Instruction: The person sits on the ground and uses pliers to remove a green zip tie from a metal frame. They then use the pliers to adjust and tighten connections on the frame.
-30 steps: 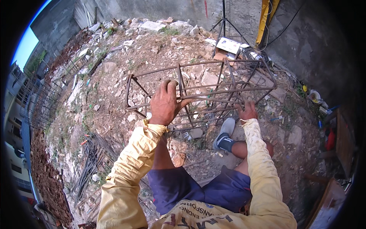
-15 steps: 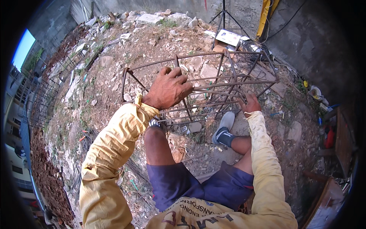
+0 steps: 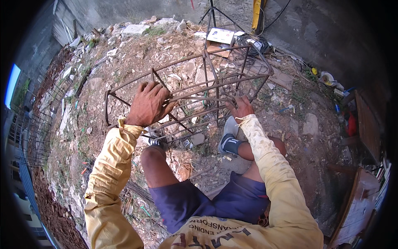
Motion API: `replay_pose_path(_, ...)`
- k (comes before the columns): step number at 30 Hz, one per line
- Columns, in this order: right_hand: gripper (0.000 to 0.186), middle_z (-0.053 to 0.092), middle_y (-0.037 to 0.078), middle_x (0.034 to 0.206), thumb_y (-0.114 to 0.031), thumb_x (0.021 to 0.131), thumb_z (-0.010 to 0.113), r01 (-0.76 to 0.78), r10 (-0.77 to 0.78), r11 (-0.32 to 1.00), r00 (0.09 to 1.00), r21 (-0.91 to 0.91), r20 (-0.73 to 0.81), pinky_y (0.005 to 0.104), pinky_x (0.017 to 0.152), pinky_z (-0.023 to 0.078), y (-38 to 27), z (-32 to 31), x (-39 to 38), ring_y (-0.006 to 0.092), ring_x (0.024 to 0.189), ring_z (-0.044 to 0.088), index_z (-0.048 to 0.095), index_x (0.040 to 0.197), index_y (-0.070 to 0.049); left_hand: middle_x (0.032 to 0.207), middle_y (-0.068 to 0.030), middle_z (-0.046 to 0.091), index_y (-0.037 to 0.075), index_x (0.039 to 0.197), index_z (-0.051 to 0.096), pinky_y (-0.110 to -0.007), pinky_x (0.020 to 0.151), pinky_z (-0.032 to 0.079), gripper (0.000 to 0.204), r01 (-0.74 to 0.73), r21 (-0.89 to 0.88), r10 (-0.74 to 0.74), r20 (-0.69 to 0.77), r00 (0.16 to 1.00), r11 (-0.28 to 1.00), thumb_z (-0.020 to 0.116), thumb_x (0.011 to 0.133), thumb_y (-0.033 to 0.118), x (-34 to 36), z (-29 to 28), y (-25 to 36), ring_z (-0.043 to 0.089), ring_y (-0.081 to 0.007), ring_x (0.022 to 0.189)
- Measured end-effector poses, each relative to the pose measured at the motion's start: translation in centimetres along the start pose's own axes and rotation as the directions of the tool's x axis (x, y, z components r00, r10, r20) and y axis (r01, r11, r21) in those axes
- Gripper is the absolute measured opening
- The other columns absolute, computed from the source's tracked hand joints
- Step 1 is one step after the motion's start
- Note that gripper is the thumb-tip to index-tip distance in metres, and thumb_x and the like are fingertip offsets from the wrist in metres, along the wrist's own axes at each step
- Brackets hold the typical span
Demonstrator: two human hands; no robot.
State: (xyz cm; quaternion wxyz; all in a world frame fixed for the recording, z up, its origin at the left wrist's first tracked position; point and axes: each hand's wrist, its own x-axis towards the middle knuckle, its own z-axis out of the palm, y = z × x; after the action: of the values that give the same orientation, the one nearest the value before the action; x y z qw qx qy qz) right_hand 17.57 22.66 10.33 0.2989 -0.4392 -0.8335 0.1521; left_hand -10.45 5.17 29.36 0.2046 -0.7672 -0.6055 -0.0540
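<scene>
A rusty rebar cage (image 3: 189, 93), long bars tied with bent stirrups, stands tilted in front of my knees, its right end farther off. My left hand (image 3: 149, 103) is closed around bars toward the cage's left end, the back of the hand upward. Farther right, my right hand (image 3: 241, 108) has its fingers closed on a bar near the middle of the cage. Its fingertips are partly hidden behind the steel. Below the cage my two feet in grey shoes rest on the rubble.
Broken stone and dry grass cover the ground. At the back stand a black tripod (image 3: 212, 16), an open cardboard box (image 3: 219, 37) and coiled cable (image 3: 253, 42). A wooden table (image 3: 367, 124) is on the right. More rebar cages (image 3: 39, 133) lie at far left.
Both hands and the cage sit farther left in the picture, and the cage has tilted more, its left end lower. The whole view has shifted too. Both hands keep their grip.
</scene>
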Motion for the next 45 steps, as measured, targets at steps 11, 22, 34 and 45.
replay_pose_path(11,0.06,0.054,0.023,0.112,-0.055,0.085,0.062,-0.124,0.106,0.977,0.988,0.175,0.109,0.048,0.09,0.047,-1.5,0.3,-1.0,0.0426,0.105,0.056,0.062,0.114,-0.003,0.087,-0.0104,0.056,0.007,0.091,0.057,-0.045,0.09,0.036,0.038,0.069,0.005,-0.069,0.108,0.992,0.998,0.062,0.086,0.044,-0.5,-0.7,0.2,0.052,-0.0282,0.093)
replay_pose_path(22,0.057,0.053,0.027,0.111,-0.052,0.085,0.064,-0.124,0.117,0.977,0.992,0.175,0.052,0.0484,0.09,0.047,-2.7,2.0,-1.5,0.045,0.103,0.057,0.062,0.115,-0.003,0.084,-0.0122,0.053,0.006,0.078,0.055,-0.043,0.085,0.037,0.046,0.121,-0.067,-0.115,0.076,0.99,0.99,0.062,0.083,0.051,-0.1,-1.3,0.3,0.05,-0.0299,0.089)
replay_pose_path(34,0.061,0.055,0.025,0.109,-0.051,0.085,0.065,-0.13,0.132,0.979,0.991,0.154,-0.002,0.047,0.091,0.045,-3.1,3.1,-2.0,0.0431,0.103,0.055,0.062,0.115,0.002,0.087,-0.0135,0.055,0.004,0.081,0.057,-0.043,0.083,0.041,0.04,0.049,-0.133,-0.036,0.099,0.994,0.99,0.061,0.088,0.043,-1.3,-0.4,-1.8,0.053,-0.0311,0.089)
replay_pose_path(45,0.061,0.054,0.028,0.109,-0.049,0.086,0.065,-0.124,0.133,0.972,0.991,0.2,-0.031,0.048,0.093,0.044,-2.5,3.3,-2.1,0.0452,0.106,0.054,0.06,0.118,0.002,0.083,-0.0134,0.05,0.001,0.084,0.055,-0.043,0.073,0.045,0.04,0.153,-0.361,-0.135,0.073,0.988,0.92,0.07,0.082,0.039,-0.8,-0.8,-1.2,0.054,-0.0335,0.081)
